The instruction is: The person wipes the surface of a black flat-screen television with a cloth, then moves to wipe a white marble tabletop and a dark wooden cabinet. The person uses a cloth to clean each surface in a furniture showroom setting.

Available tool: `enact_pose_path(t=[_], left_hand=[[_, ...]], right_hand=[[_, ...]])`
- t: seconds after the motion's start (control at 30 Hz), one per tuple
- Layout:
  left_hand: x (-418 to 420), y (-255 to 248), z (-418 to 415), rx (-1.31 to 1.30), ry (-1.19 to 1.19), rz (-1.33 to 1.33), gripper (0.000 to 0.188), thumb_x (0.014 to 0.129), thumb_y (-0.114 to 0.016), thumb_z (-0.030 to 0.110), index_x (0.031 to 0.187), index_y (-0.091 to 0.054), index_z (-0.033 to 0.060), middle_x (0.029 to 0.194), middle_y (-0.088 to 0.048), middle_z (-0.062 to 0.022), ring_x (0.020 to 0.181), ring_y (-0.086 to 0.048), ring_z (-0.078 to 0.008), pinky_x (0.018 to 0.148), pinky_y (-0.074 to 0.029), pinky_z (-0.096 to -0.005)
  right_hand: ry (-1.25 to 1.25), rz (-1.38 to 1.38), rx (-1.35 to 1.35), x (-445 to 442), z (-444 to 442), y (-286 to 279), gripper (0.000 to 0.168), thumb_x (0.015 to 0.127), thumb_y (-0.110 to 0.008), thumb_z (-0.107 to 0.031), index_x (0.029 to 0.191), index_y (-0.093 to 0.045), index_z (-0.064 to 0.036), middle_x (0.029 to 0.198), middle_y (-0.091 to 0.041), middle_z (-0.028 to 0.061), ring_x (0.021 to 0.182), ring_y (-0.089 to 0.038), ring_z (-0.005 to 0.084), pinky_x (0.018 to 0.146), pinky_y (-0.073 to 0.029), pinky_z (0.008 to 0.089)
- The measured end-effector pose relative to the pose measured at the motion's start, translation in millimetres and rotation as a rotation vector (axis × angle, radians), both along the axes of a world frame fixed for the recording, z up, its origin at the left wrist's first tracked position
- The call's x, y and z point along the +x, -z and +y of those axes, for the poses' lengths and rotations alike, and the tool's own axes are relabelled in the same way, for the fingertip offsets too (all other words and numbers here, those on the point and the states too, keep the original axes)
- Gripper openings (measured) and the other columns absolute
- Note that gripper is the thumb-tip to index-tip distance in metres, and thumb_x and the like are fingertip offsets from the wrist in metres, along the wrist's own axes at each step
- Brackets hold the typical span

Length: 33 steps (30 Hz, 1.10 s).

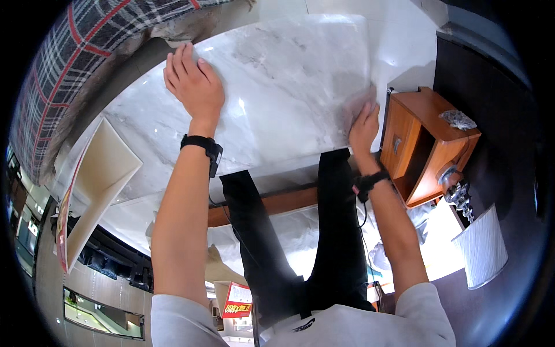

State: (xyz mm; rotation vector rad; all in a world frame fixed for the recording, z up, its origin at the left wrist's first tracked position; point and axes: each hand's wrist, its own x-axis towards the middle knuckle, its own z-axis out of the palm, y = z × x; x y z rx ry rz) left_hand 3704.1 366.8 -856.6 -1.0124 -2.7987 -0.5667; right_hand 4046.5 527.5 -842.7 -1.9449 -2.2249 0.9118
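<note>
A glossy white, grey-veined marble-look tabletop (277, 95) spans the view in front of me. My left hand (195, 84) rests palm down near its far left edge, fingers slightly apart and holding nothing. At the tabletop's right side, my right hand (365, 130) touches a thin, translucent brownish piece, perhaps a cloth or film (360, 104), which is blurred. Whether the fingers grip it or press it flat is unclear. Both wrists carry black straps.
Beyond the left edge is plaid fabric (65, 73) with red lines. An open cream-coloured box (108, 160) stands at the left. A wooden nightstand (433, 152) with crumpled clear plastic (458, 119) on top and a lamp with a pleated shade (483, 247) are at the right.
</note>
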Motion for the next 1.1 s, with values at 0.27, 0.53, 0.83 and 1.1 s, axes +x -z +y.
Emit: enact_pose_path(t=[0.27, 0.53, 0.83, 1.1], left_hand=[[-3, 0, 1, -0.003, -0.018, -0.015, 0.041, 0.100, -0.052, 0.018, 0.139, -0.058, 0.0062, 0.145, -0.056, -0.0101, 0.143, -0.042, -0.0349, 0.121, -0.025, -0.0503], [-4, -2, 4, 0.037, 0.006, -0.026, 0.042, 0.100, -0.050, 0.016, 0.140, -0.057, 0.0057, 0.145, -0.056, -0.0101, 0.143, -0.042, -0.0352, 0.121, -0.025, -0.0507], [-3, -4, 3, 0.003, -0.022, -0.032, 0.042, 0.099, -0.049, 0.014, 0.139, -0.058, 0.0062, 0.145, -0.057, -0.0099, 0.142, -0.043, -0.0345, 0.121, -0.026, -0.0503], [0, -4, 3, -0.007, -0.031, -0.010, 0.041, 0.100, -0.049, 0.014, 0.139, -0.059, 0.0078, 0.145, -0.058, -0.0086, 0.142, -0.044, -0.0337, 0.121, -0.027, -0.0492]], right_hand=[[-0.585, -0.039, 0.817, -186, 118, 17, 0.039, 0.105, -0.050, -0.038, 0.112, -0.067, -0.003, 0.103, -0.072, 0.0207, 0.096, -0.067, 0.0414, 0.087, -0.049, 0.0505], [-0.916, 0.284, 0.538, -317, -29, 23, 0.026, 0.094, -0.057, -0.031, 0.090, -0.072, -0.010, 0.093, -0.072, 0.0099, 0.094, -0.068, 0.0304, 0.088, -0.047, 0.0524], [-0.924, 0.062, 0.649, -164, 144, 11, 0.031, 0.098, -0.058, -0.037, 0.107, -0.072, -0.011, 0.109, -0.071, 0.0105, 0.108, -0.065, 0.0316, 0.095, -0.046, 0.0523], [-0.887, 0.219, 0.642, -259, 31, 24, 0.027, 0.098, -0.056, -0.032, 0.102, -0.070, -0.010, 0.101, -0.072, 0.0085, 0.104, -0.066, 0.0281, 0.097, -0.045, 0.0492]])
